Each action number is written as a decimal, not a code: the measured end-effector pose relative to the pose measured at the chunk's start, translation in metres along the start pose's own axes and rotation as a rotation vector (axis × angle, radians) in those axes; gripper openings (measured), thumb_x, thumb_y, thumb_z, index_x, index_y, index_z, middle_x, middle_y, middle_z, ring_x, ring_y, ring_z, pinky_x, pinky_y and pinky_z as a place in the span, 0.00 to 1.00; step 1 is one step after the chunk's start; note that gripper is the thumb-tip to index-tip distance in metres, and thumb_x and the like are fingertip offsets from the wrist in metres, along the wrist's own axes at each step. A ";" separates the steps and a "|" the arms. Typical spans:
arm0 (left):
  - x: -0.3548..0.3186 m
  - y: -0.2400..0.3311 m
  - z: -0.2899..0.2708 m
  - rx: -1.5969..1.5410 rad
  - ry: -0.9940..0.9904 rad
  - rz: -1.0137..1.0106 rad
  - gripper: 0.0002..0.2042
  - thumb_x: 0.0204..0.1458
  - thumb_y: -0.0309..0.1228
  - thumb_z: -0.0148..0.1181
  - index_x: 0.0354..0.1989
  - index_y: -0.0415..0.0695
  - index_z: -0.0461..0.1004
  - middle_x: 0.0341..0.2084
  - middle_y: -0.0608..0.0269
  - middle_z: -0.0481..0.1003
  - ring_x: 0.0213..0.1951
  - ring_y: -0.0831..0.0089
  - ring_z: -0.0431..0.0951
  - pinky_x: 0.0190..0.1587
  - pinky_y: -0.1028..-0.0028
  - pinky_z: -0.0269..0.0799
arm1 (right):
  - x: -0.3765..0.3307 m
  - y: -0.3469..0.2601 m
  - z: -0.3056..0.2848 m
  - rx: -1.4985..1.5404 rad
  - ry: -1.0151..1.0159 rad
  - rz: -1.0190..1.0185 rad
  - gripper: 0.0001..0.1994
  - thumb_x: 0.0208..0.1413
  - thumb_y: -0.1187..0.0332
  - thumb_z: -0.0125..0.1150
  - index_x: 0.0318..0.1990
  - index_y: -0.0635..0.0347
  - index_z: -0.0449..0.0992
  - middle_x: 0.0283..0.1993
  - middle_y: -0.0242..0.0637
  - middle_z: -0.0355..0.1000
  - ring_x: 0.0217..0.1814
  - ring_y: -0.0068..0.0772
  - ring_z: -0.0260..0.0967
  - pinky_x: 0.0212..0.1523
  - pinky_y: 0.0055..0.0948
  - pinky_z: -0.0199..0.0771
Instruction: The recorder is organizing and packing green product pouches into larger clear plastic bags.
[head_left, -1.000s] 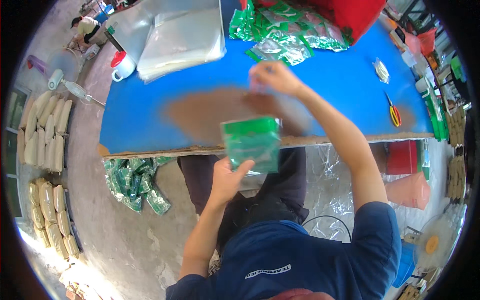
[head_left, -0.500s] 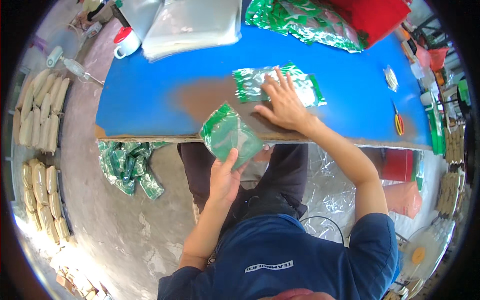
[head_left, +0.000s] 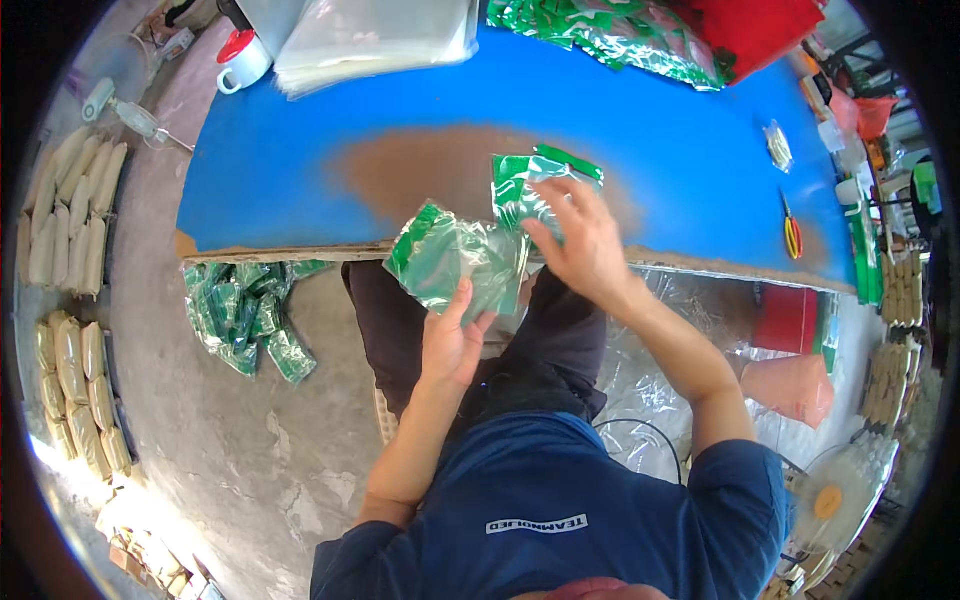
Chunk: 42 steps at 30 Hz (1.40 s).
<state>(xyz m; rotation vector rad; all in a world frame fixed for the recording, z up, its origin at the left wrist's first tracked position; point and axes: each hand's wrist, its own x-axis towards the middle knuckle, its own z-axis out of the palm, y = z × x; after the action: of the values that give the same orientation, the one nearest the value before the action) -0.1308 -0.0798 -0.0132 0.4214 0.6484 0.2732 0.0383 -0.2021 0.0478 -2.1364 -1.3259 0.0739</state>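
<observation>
L hand (head_left: 455,345) is closed on a bag (head_left: 465,265) at its lower edge, thumb on the near face, fingers mostly hidden behind. The bag's held up at the front edge of the tabletop (head_left: 270,170), tilted, top corner up L. Looks thin & glossy: green at the top L corner, mostly see-thru w/ a greenish tint elsewhere, creased, w/ white glare streaks.

R hand (head_left: 585,235) is part-open, fingers loosely bent over a 2nd bag (head_left: 512,190); can't tell if it grips. That one's on the worn brown patch, just R of & beyond the 1st; they overlap in view, contact unclear. It has a green band on the L, a green strip along the top R & a clear, shiny middle, partly covered by the fingers.

Far side: green pile (head_left: 620,40) next to red cloth (head_left: 755,35); clear sheets (head_left: 375,45) far L, near a mug (head_left: 243,65). Scissors (head_left: 791,230) at R.
</observation>
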 end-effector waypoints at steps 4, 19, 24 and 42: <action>0.005 0.016 -0.018 0.089 -0.069 0.047 0.20 0.60 0.29 0.60 0.59 0.41 0.66 0.55 0.59 0.73 0.55 0.66 0.74 0.57 0.60 0.71 | -0.026 0.024 -0.012 -0.292 0.006 0.014 0.28 0.53 0.63 0.67 0.62 0.55 0.68 0.65 0.46 0.63 0.66 0.52 0.61 0.62 0.51 0.65; 0.002 0.020 -0.007 0.049 -0.240 -0.121 0.20 0.64 0.35 0.55 0.63 0.42 0.64 0.56 0.61 0.71 0.56 0.66 0.74 0.54 0.63 0.75 | -0.018 -0.018 0.042 -0.097 -0.104 -0.409 0.29 0.45 0.58 0.72 0.55 0.58 0.74 0.59 0.40 0.70 0.61 0.44 0.66 0.60 0.42 0.67; -0.001 0.030 -0.008 0.306 -0.236 -0.041 0.20 0.59 0.25 0.60 0.60 0.38 0.67 0.52 0.59 0.75 0.52 0.69 0.76 0.53 0.67 0.74 | 0.013 -0.011 0.009 0.209 0.089 -0.203 0.23 0.49 0.58 0.72 0.50 0.61 0.77 0.50 0.44 0.76 0.49 0.46 0.74 0.50 0.40 0.74; 0.006 0.031 -0.010 0.352 -0.317 -0.209 0.21 0.60 0.28 0.59 0.60 0.37 0.66 0.53 0.55 0.74 0.53 0.63 0.77 0.55 0.60 0.77 | -0.004 -0.012 -0.018 0.069 0.678 -0.126 0.08 0.55 0.76 0.65 0.41 0.59 0.75 0.45 0.37 0.79 0.47 0.33 0.77 0.46 0.31 0.76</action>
<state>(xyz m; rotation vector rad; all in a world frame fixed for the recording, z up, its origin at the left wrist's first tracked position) -0.1366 -0.0470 -0.0092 0.7125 0.4227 -0.1102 0.0334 -0.2097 0.0672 -1.7721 -1.0182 -0.5942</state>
